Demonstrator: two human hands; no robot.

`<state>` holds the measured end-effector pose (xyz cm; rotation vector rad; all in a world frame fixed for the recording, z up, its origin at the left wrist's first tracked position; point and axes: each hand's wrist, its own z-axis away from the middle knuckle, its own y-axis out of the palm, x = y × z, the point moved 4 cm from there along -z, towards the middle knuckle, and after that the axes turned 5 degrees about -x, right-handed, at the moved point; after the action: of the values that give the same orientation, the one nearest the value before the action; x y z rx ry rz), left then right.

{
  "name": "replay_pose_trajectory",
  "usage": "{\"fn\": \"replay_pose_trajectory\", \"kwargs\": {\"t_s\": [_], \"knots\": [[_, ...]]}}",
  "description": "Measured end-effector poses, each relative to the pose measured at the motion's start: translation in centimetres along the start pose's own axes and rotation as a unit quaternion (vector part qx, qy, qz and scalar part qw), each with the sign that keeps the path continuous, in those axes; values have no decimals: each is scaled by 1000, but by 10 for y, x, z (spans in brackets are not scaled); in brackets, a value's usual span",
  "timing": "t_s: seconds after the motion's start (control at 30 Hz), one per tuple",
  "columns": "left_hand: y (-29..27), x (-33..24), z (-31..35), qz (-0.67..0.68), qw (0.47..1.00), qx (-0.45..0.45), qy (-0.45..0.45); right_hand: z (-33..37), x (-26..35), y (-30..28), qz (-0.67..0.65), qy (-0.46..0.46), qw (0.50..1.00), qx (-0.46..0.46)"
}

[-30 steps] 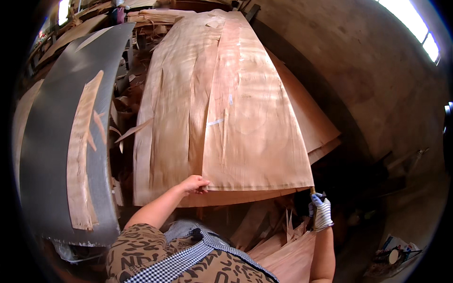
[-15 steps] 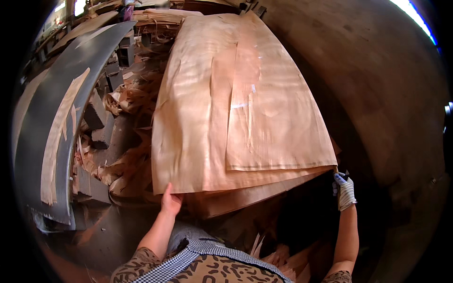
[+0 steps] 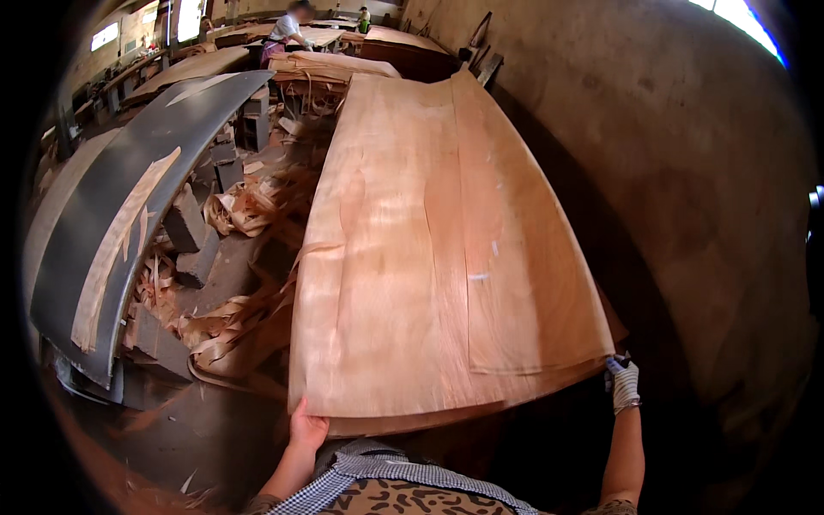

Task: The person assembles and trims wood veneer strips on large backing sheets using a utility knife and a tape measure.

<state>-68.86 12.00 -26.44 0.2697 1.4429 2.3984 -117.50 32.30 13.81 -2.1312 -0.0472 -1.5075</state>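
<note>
A large, thin wood veneer sheet stretches away in front of me, slightly wavy. On its right side lies a narrower veneer piece with small white tape bits on it. Bare, my left hand pinches the sheet's near left corner, thumb on top and fingers hidden beneath. At the near right corner, my right hand in a striped, light work glove grips the veneer edge. Something small and dark shows by its fingers; I cannot make out what. Another layer peeks out under the near edge.
To the left stands a dark, smooth-topped table carrying a long veneer strip. Grey blocks and veneer scraps cover the floor between. A wall rises on the right. A person works at the back by stacked veneer.
The veneer's near edge and both hands now appear lower in view, closer to my body. The sheet lies flatter, and more of the room's far end shows.
</note>
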Motion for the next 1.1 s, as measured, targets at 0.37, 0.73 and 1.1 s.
{"fn": "replay_pose_trajectory", "kwargs": {"t_s": [0.37, 0.73, 1.1], "knots": [[14, 42, 2, 19, 997, -30, 63, -85, -79, 14, -9, 73, 997, 14], [22, 50, -13, -62, 977, -107, 174, -186, -188, -10, 70, 41, 996, 26], [28, 37, -19, -107, 955, -156, 227, -218, -212, 6, 54, 113, 991, 43]]}}
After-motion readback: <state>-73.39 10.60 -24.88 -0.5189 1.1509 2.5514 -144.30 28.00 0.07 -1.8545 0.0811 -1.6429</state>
